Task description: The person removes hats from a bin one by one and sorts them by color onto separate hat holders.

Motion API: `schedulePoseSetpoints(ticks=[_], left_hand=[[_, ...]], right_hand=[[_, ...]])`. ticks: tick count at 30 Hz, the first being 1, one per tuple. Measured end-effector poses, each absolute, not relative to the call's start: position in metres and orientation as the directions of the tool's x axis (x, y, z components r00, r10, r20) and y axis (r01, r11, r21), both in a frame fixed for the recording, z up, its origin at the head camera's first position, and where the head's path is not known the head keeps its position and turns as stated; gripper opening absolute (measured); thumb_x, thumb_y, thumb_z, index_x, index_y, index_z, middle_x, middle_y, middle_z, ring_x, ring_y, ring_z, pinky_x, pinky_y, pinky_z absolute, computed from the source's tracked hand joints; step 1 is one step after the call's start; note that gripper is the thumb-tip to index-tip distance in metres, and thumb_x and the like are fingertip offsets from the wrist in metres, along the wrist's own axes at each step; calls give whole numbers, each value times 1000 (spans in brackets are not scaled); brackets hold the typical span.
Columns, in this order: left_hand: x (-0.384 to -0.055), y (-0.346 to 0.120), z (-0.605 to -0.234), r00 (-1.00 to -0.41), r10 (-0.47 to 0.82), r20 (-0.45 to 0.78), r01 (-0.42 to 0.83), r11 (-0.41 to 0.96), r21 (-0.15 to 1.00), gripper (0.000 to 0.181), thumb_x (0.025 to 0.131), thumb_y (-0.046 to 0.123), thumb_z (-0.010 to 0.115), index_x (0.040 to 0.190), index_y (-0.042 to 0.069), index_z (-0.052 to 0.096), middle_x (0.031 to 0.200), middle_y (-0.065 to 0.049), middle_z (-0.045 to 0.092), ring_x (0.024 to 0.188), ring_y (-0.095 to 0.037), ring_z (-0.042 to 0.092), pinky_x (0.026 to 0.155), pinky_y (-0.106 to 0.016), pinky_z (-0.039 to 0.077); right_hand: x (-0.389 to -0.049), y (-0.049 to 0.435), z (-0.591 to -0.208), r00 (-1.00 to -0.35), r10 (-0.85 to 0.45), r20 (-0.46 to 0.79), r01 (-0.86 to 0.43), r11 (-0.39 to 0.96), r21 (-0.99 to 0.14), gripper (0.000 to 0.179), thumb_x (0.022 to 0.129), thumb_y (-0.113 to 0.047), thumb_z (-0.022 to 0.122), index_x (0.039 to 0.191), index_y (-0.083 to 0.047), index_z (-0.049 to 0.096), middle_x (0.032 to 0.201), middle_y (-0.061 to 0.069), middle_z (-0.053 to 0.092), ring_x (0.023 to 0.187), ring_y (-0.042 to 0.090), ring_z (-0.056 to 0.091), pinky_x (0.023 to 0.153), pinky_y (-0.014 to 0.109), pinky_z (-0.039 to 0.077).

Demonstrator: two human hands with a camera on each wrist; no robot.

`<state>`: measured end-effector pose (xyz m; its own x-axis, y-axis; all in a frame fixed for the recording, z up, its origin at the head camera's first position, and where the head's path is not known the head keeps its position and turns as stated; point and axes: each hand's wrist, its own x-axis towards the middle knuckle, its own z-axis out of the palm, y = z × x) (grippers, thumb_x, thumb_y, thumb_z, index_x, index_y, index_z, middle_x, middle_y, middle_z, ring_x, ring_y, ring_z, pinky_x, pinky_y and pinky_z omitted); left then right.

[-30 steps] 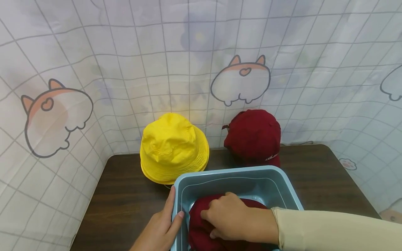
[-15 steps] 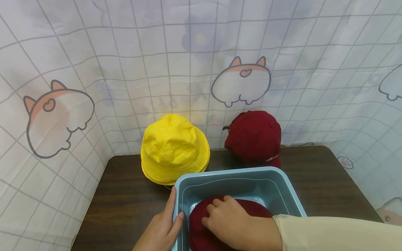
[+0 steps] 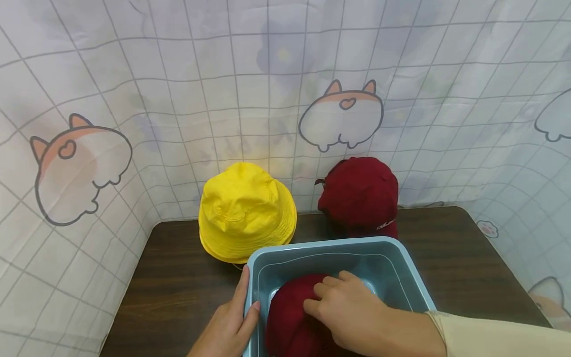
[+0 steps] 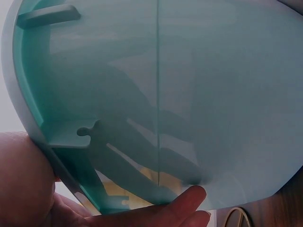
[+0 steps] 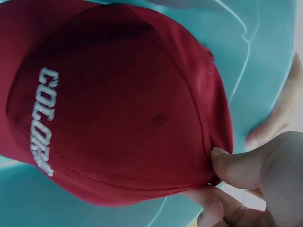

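My left hand (image 3: 228, 317) grips the left wall of a light blue plastic bin (image 3: 321, 246), thumb inside and the other fingers outside. In the left wrist view, fingertips (image 4: 189, 201) lie against the bin's outer wall. Inside the bin is a dark red baseball cap (image 3: 290, 312). My right hand (image 3: 352, 307) pinches its edge between thumb and fingers, as the right wrist view shows. White lettering (image 5: 43, 120) runs across the cap's front, and the crown faces that camera. The cap's near part runs out of the head view.
Behind the bin, a yellow bucket hat (image 3: 243, 213) sits at the back left and another dark red baseball cap (image 3: 361, 198) at the back right. All stand on a dark wood-grain table (image 3: 165, 287). A white grid-patterned curtain (image 3: 250, 89) hangs behind and beside it.
My right hand has shifted to the right in the bin. The cap has changed shape under it, its left part now bulging higher. The left hand stays on the bin.
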<state>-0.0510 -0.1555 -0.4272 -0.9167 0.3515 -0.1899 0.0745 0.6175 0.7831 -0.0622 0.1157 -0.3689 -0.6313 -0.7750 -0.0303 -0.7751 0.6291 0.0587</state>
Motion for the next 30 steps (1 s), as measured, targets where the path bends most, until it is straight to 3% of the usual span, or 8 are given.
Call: schedulePoseSetpoints(ticks=[3, 7, 11, 17, 21, 24, 27, 30], left_hand=[[-50, -155, -428, -924, 338, -178, 81, 629, 773, 78, 107, 33, 53, 166, 17, 5, 132, -19, 66, 85, -12, 71, 80, -42, 61], [-50, -155, -428, -928, 333, -170, 85, 631, 771, 77, 107, 31, 54, 166, 17, 6, 133, -17, 66, 87, -12, 71, 82, -44, 61], [-51, -156, -428, -919, 349, -182, 81, 619, 781, 78, 107, 33, 52, 166, 17, 4, 138, -18, 63, 91, -13, 71, 86, -46, 60], [-53, -156, -429, -905, 374, -203, 59, 582, 811, 79, 107, 34, 51, 166, 19, 1, 144, -22, 58, 93, -17, 75, 82, -43, 62], [-53, -155, -428, -903, 370, -219, 40, 579, 814, 80, 107, 34, 52, 166, 20, 1, 144, -23, 58, 93, -20, 75, 80, -42, 62], [-52, -155, -428, -907, 359, -219, 39, 591, 806, 80, 107, 34, 53, 166, 18, 2, 133, -23, 64, 87, -20, 75, 78, -42, 62], [-52, -154, -428, -919, 344, -194, 65, 618, 783, 79, 107, 34, 53, 166, 15, 5, 124, -20, 68, 84, -18, 74, 78, -44, 62], [-51, -154, -429, -926, 334, -174, 85, 636, 767, 78, 107, 34, 53, 166, 14, 6, 128, -22, 67, 86, -17, 73, 81, -47, 61]], right_hand=[[-60, 126, -365, -633, -769, 89, -767, 639, 61, 26, 78, -29, 87, 101, -30, 75, 83, -8, 69, 74, 9, 56, 64, 24, 46], [-59, 139, -357, -642, -736, 215, -751, 661, 22, 16, 83, -28, 84, 94, -27, 73, 75, -10, 62, 67, 5, 50, 58, 19, 39], [-59, 152, -348, -678, -678, 283, -720, 690, -69, 20, 82, -25, 85, 98, -25, 73, 77, -12, 61, 69, 2, 51, 61, 21, 44], [-60, 168, -331, -688, -609, 393, -695, 709, -118, 24, 81, -20, 86, 100, -25, 74, 81, -17, 60, 72, 0, 53, 65, 22, 52], [-62, 178, -317, -672, -571, 472, -692, 710, -127, 21, 83, -19, 84, 101, -26, 74, 84, -19, 60, 74, -1, 53, 64, 20, 51], [-64, 185, -303, -669, -544, 506, -688, 711, -146, 20, 86, -20, 81, 104, -26, 73, 90, -18, 64, 76, -1, 54, 66, 19, 50], [-65, 190, -285, -683, -506, 527, -673, 715, -187, 27, 85, -18, 83, 108, -26, 73, 90, -19, 64, 75, -3, 52, 63, 13, 46], [-66, 194, -265, -687, -466, 557, -656, 728, -200, 33, 79, -11, 85, 108, -24, 74, 85, -19, 61, 71, -3, 50, 60, 10, 42]])
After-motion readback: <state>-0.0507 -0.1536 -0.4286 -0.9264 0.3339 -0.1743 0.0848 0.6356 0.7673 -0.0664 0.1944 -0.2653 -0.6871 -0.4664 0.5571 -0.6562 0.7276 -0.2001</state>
